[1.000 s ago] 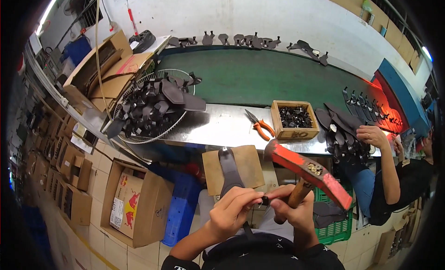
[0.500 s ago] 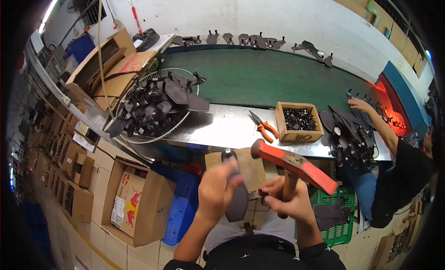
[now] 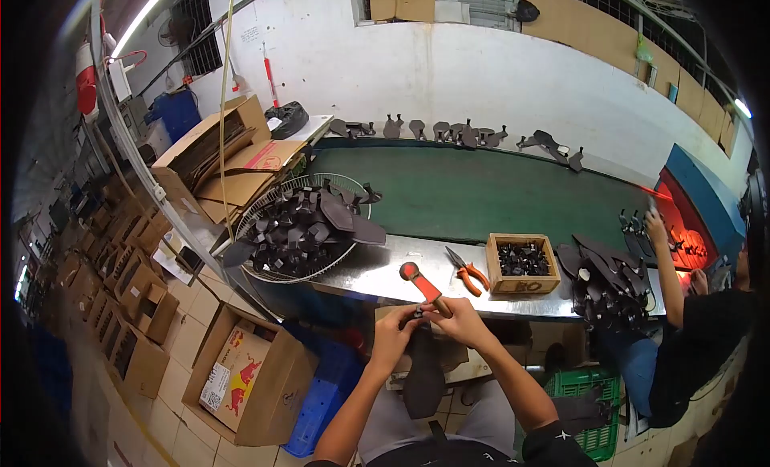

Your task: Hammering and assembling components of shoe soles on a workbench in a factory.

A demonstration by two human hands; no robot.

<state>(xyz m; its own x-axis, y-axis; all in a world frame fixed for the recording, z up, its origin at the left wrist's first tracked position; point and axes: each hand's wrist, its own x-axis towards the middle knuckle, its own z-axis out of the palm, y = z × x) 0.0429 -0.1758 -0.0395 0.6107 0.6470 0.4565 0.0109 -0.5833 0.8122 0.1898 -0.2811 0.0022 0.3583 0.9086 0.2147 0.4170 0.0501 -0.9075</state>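
Note:
My left hand [image 3: 391, 335] is closed on the top end of a dark grey shoe sole [image 3: 425, 380], whose broad part hangs down over my lap. My right hand [image 3: 463, 321] holds a hammer [image 3: 425, 286] by its handle, the red head tilted up to the left above the bench edge. The fingertips of both hands meet at a small black piece [image 3: 418, 313] at the sole's upper end. It looks like a heel part, but fingers partly cover it.
A wire basket [image 3: 350, 180] heaped with dark soles stands left on the metal bench [image 3: 393, 262]. Orange-handled pliers [image 3: 469, 273] lie beside a wooden box [image 3: 525, 287] of small black parts. Behind runs a green conveyor belt [image 3: 481, 186]. A co-worker's arm [image 3: 672, 278] reaches toward a red-glowing heater [image 3: 686, 210].
My hands have come together at the sole's upper end. The hammer has swung from pointing right to pointing up left. My view has tilted upward, and the co-worker's hand has moved toward the heater.

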